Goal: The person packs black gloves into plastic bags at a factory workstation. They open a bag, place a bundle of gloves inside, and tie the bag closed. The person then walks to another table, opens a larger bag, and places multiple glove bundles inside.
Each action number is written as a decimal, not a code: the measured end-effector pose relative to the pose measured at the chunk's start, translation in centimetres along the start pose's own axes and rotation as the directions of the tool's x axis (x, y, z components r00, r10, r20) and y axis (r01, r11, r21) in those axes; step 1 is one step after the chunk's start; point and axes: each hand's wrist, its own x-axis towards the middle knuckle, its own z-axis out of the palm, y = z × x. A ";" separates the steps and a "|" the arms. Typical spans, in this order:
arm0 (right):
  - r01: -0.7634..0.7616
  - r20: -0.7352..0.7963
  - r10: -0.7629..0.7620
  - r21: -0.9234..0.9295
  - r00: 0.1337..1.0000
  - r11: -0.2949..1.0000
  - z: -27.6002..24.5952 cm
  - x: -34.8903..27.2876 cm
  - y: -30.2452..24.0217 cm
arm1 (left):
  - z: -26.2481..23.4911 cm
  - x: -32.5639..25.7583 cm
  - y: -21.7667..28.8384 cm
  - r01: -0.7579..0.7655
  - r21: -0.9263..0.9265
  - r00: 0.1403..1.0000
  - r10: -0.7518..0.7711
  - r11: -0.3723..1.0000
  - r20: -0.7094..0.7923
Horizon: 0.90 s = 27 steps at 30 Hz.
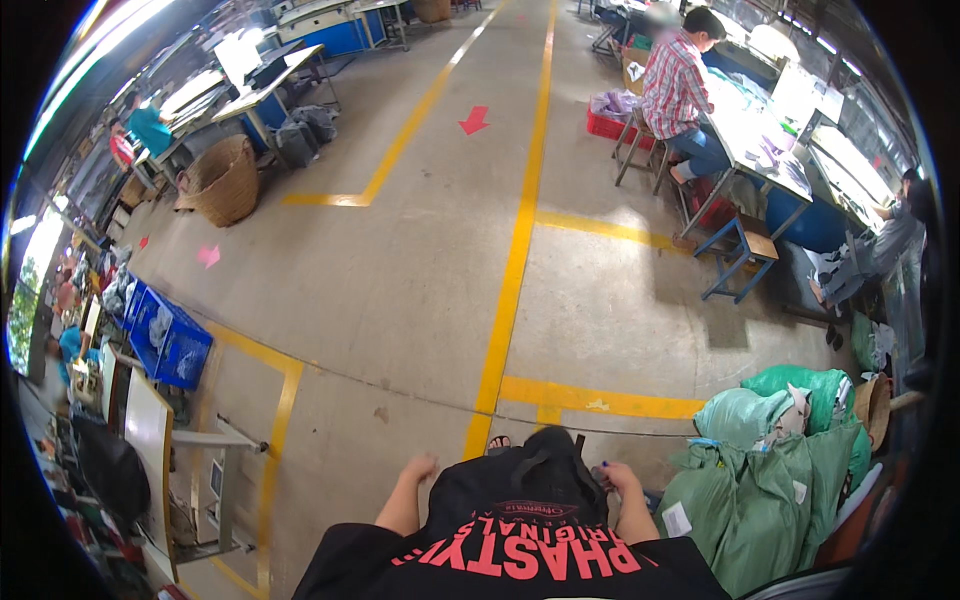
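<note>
My left hand (422, 466) hangs out in front on the left, its fingers loosely curled, with nothing visible in them. On the other side my right hand (617, 476) is curled beside a black fabric bag (545, 470) at the front of my body. A small dark thing shows at its fingers; I cannot make out what it is. The bag has a strap or handle on top and lies against my black T-shirt (520, 550) with red lettering. One sandalled foot (499, 442) shows on the floor beyond the bag.
Green sacks (760, 490) are piled at the right. A blue crate (170, 335) and a white-topped table (148, 440) stand left, a wicker basket (222, 182) farther off. Yellow lines (515, 270) mark the concrete floor. A seated person (677, 85) works near a wooden stool (745, 245).
</note>
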 end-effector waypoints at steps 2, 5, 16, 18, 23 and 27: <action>0.022 -0.118 0.008 0.250 0.993 0.968 -2.5 2.5 -4.8 | -6.0 3.4 12.3 -0.239 -0.148 0.962 0.214 0.960 -0.167; 0.015 -0.160 0.033 0.291 0.987 0.957 -6.6 6.4 -12.1 | -14.2 6.0 29.1 -0.395 -0.243 0.909 0.340 0.886 -0.239; -0.085 -0.150 0.005 -0.531 0.989 0.843 -20.2 25.0 -55.0 | -20.5 18.2 45.8 -0.006 -0.498 0.994 -0.051 0.867 -0.102; 0.083 -0.070 -0.171 -0.660 0.983 0.746 -20.6 28.2 -65.0 | -20.0 20.0 43.3 -0.059 -0.396 0.993 0.012 0.916 -0.120; 0.364 0.021 -0.430 -0.572 0.902 0.735 -14.6 35.1 -88.0 | -18.8 18.4 40.8 0.097 -0.844 0.987 -0.161 0.528 0.013; 0.340 0.022 -0.356 -0.359 0.934 0.869 -7.2 38.5 -101.4 | -25.4 21.5 44.6 -0.286 -0.882 0.956 0.045 0.375 -0.291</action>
